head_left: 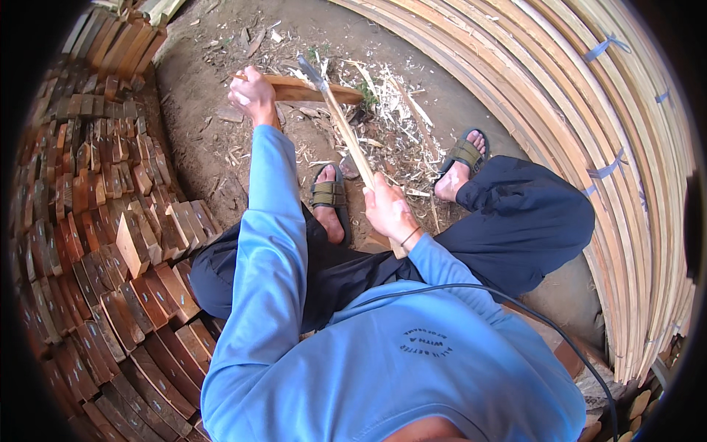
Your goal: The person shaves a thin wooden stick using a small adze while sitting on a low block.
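Note:
My left hand [252,96] is closed around the left end of a short brown wooden board [298,89], which points away to the right, low over the ground. My right hand [389,211] grips the long pale wooden handle of a hatchet [349,132] near its lower end. Its grey metal head is up at the far end, in front of the board's middle in this view. Whether the blade touches the board, I cannot tell. Part of the board is hidden behind the hatchet.
Pale wood chips [394,110] litter the dirt floor around the board. On the left rise stacks of cut wooden blocks [96,243]. Long bundled wooden strips [589,96] curve along the right, tied with blue bands. My sandalled feet stand beside the chips; a black cable [545,318] crosses my shirt.

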### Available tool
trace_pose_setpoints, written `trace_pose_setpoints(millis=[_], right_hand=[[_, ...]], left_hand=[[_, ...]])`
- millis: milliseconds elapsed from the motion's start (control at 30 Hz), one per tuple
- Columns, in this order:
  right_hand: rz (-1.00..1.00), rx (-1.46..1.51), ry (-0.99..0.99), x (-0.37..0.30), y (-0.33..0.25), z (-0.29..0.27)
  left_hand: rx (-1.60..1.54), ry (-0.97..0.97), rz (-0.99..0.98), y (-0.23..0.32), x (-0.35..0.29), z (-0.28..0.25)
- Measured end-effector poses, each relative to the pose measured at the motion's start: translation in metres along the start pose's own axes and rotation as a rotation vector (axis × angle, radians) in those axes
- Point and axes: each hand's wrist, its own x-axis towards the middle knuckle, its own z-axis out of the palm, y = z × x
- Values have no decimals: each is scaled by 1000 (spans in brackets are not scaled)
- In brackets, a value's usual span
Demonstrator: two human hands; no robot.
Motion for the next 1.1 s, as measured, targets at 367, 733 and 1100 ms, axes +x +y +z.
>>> trace_pose_setpoints(millis=[367, 733, 1100], right_hand=[[217, 103, -150, -44, -27, -52], [-118, -16, -7, -38, -19, -3], [143, 59, -201, -66, -23, -19]], left_hand=[[-42, -15, -23, -32, 11, -2], [-11, -13, -89, 3, 2, -10], [-15, -5, -94, -8, 13, -1]])
